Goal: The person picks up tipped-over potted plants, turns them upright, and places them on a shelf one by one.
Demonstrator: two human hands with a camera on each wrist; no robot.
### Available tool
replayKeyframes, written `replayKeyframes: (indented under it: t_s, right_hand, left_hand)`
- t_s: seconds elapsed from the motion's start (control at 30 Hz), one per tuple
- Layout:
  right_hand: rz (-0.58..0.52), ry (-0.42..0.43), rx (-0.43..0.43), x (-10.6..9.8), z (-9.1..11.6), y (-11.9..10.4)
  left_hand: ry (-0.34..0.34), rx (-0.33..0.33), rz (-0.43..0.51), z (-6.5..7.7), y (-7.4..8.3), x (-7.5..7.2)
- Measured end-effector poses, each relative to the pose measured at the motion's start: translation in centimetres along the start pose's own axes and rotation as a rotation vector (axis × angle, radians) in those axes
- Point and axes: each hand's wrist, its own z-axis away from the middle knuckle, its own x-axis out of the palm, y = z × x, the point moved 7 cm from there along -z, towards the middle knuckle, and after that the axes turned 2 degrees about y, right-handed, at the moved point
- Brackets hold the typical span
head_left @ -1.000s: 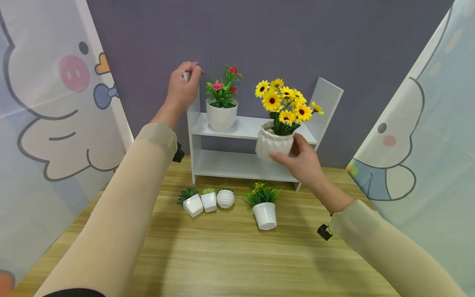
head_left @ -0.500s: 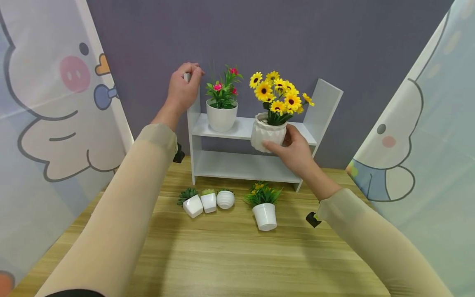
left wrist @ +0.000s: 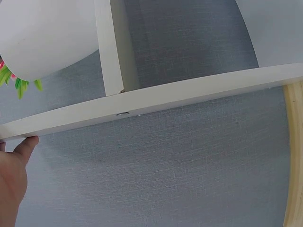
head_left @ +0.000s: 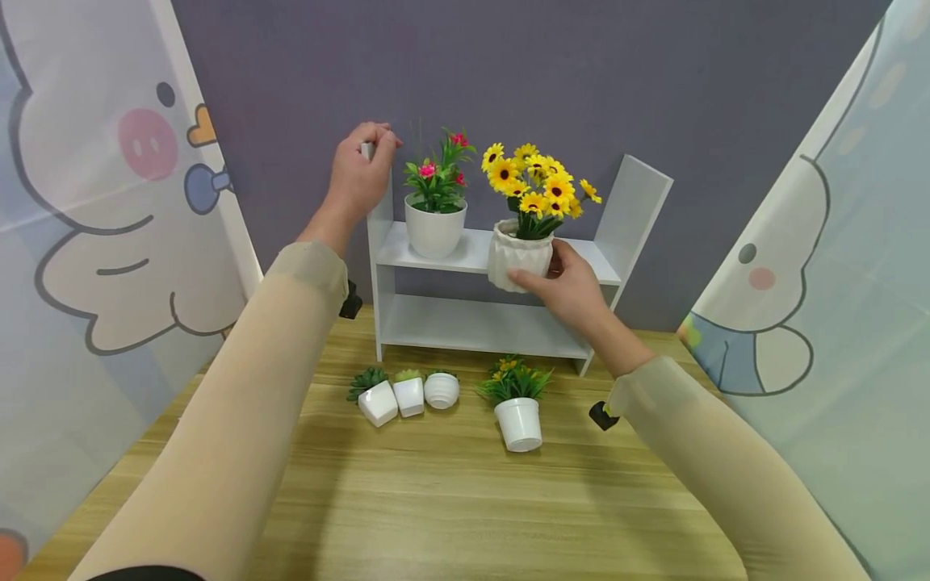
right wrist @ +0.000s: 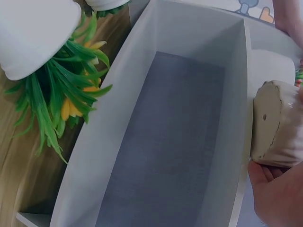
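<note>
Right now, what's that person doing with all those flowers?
The person's right hand holds up a white pot of yellow flowers close to the upper shelf. Their left hand grips the left side panel. A pot of pink flowers stands on that shelf; three small potted plants and a bigger one lie on the table.

The right hand [head_left: 574,294] has fingers partly hidden behind the ribbed pot [head_left: 519,262], while the left-wrist view cuts off the left hand [left wrist: 12,182] and red-flowered pot [left wrist: 47,35].

Grey wall [head_left: 508,73] behind a wood-grained table [head_left: 436,500] (cartoon-printed sheets [head_left: 80,250] flanking).
</note>
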Motion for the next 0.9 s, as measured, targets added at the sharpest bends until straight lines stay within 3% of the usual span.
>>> replayKeyframes:
  t_s: [0.43,0.9]
  right_hand:
    - [0.139,-0.059,-0.031,-0.1,-2.7,-0.5]
    - [0.157,-0.058,-0.052,0.2,-5.3,-0.5]
  left_hand:
    - [-0.003,-0.007,-0.007,-0.1,-0.1,-0.1]
    - [-0.003,-0.003,-0.02,0.0,0.0,-0.2]
